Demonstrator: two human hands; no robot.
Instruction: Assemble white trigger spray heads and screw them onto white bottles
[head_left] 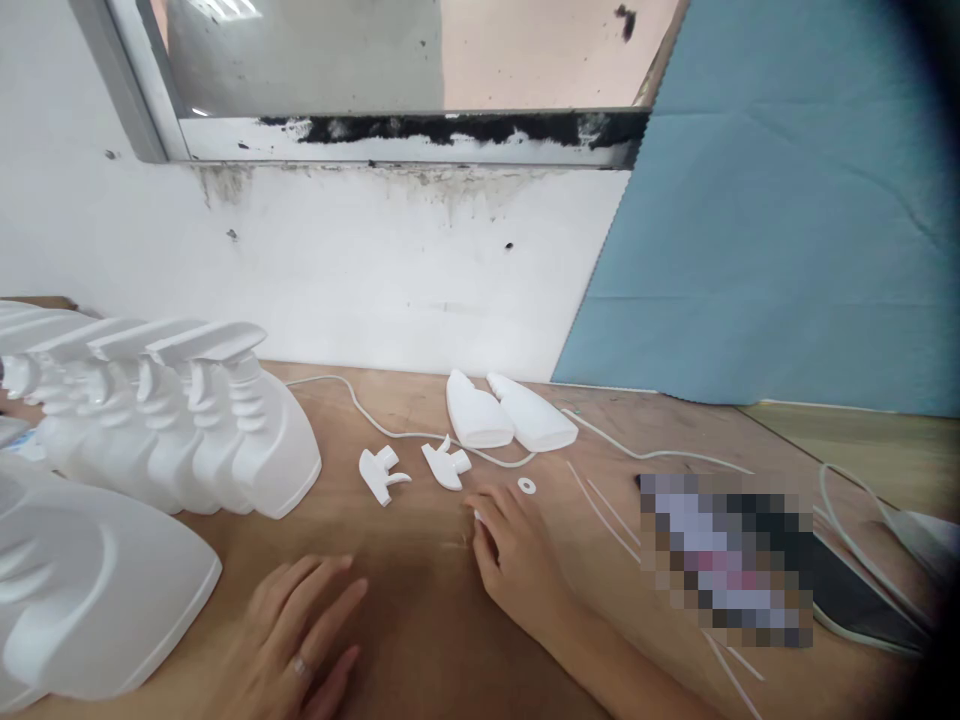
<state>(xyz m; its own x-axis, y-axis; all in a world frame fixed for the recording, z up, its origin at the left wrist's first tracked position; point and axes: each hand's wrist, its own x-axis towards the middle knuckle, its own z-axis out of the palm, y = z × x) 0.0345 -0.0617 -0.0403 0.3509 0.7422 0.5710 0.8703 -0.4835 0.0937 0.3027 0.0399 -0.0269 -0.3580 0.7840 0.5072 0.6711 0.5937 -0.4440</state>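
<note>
While both hands lie flat on the brown wooden table, the right hand, fingers loosely together and holding nothing, sits just at six o'clock of two loose white plastic trigger heads; the left hand rests with fingers spread. Judging by this, picking up a head comes next, calling for a pinch.
</note>
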